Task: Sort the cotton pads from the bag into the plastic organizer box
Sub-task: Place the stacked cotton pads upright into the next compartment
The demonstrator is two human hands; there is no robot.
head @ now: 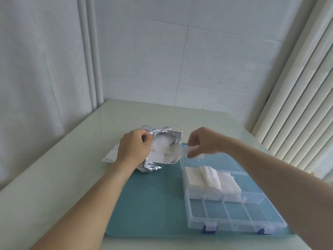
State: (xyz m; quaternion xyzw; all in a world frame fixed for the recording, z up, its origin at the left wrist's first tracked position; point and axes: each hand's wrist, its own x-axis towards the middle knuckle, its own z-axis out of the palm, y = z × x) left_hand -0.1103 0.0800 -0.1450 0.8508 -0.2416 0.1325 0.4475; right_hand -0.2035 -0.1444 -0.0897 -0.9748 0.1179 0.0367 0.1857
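Note:
A silver foil bag (pixel 177 137) lies open on the table, mouth turned toward me, with white cotton pads (pixel 162 150) showing inside. My left hand (pixel 134 147) grips the bag's left edge and holds it open. My right hand (pixel 202 141) pinches a white cotton pad (pixel 192 150) just right of the bag's mouth, above the far end of the clear plastic organizer box (pixel 237 224). Stacks of cotton pads (pixel 210 179) fill the box's middle row. The near row of compartments holds nothing.
A teal mat (pixel 153 199) lies under the box and part of the bag on a pale table (pixel 68 168). The box has two blue latches (pixel 210 228) at its near edge. Walls stand left and behind; window blinds (pixel 297 105) on the right.

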